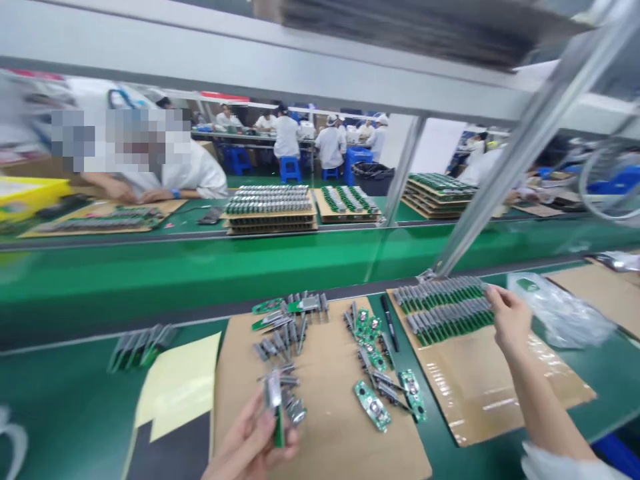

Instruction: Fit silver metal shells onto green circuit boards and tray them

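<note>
My left hand (255, 433) is closed on a green circuit board (279, 427) with a silvery part on its upper end, held upright over a cardboard sheet (330, 373). A second silvery piece (294, 408) shows just behind it; whether I hold it too I cannot tell. My right hand (510, 317) pinches the end circuit board (485, 290) of the back row on a tape-covered cardboard (480, 373). Two rows of boards (445, 310) lean there side by side. Loose boards (373, 405) lie scattered over the middle cardboard in two groups.
A black pen (390, 323) lies between the cardboards. Yellow paper (183, 373) and more boards (140, 347) are at left, a clear plastic bag (560, 310) at right. A slanted metal post (500, 153) rises behind. Beyond the green divider stand board stacks (270, 207); co-workers sit there.
</note>
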### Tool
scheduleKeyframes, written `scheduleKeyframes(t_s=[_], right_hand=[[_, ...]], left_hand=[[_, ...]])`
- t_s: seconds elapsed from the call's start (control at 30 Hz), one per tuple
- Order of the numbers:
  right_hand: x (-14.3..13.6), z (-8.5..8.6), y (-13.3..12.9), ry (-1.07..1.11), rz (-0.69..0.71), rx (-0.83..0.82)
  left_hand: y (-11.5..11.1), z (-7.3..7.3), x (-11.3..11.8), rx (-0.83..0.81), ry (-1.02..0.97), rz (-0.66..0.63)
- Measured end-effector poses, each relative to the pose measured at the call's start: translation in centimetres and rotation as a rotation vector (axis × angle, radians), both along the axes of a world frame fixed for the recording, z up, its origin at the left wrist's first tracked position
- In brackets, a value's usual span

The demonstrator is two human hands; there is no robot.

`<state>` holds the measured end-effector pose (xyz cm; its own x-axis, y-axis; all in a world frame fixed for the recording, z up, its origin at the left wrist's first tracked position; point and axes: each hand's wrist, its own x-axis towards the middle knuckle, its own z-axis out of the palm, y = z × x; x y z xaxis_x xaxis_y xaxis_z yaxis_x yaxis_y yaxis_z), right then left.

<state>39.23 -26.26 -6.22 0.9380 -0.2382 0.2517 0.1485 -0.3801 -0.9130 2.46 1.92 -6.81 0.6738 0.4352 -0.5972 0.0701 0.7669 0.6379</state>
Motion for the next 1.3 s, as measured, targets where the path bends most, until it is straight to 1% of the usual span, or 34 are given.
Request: scheduleKeyframes(t_s=[0.03, 0.1, 0.17, 0.2, 0.23, 0.27, 0.33, 0.4, 0.5, 0.57, 0.67, 0.73, 0.8, 0.9, 1.0, 1.07, 1.17, 1.3], right_hand=[[-2.8, 0.4, 1.9, -0.012, 0.094, 0.031], [-9.6, 1.0, 5.6, -0.009, 0.315, 0.07], [-16.7, 1.8, 8.9, 0.036, 0.561, 0.066], [-19.8, 2.2, 10.3, 0.033, 0.712, 0.045], [-22.4, 2.6, 11.5, -0.003, 0.831, 0.015], [-24.4, 3.1, 12.6, -0.067, 0.908, -0.021], [-26.7, 3.9, 14.3, -0.247, 0.933, -0.037], [-27.4, 4.5, 15.3, -0.369, 0.93, -0.063], [-27.2, 4.7, 15.6, -0.473, 0.919, -0.11], [-27.1, 4.5, 15.3, -0.508, 0.924, -0.137], [-27.1, 3.5, 14.6, -0.479, 0.974, -0.163], [-27.1, 2.9, 14.1, -0.382, 1.008, -0.15], [-27.0, 2.4, 13.9, -0.18, 1.021, -0.073], [-26.7, 2.4, 13.9, 0.23, 1.088, 0.158], [-26.6, 2.4, 14.1, 0.522, 1.155, 0.401], [-26.7, 2.2, 14.0, 0.636, 1.14, 0.523], [-26.8, 1.7, 13.9, 0.729, 1.108, 0.653], [-26.8, 1.6, 13.8, 0.774, 1.092, 0.7]], left_hand=[[-0.6, 0.8, 0.3, -0.034, -0.056, -0.006], [-1.7, 2.2, 0.8, -0.137, -0.117, -0.006], [-2.6, 2.9, 1.1, -0.241, -0.163, 0.028], [-3.0, 3.1, 1.2, -0.277, -0.189, 0.033], [-3.3, 3.2, 1.2, -0.301, -0.214, 0.038], [-3.5, 3.3, 1.1, -0.313, -0.239, 0.036], [-3.8, 3.3, 1.0, -0.309, -0.277, 0.032], [-3.8, 3.3, 0.8, -0.302, -0.296, 0.026], [-3.7, 3.2, 0.7, -0.301, -0.312, 0.025], [-3.6, 3.0, 0.6, -0.296, -0.34, 0.021], [-3.4, 2.9, 0.5, -0.258, -0.368, -0.022], [-3.2, 3.1, 0.3, -0.189, -0.35, -0.058], [-3.1, 3.6, 0.1, -0.088, -0.298, -0.064], [-3.1, 4.5, -0.1, 0.061, -0.201, -0.037], [-3.2, 5.2, 0.0, 0.151, -0.149, -0.03], [-3.4, 5.3, 0.2, 0.184, -0.139, -0.032], [-3.6, 5.5, 0.6, 0.213, -0.129, -0.038], [-3.7, 5.7, 1.0, 0.221, -0.115, -0.049]])
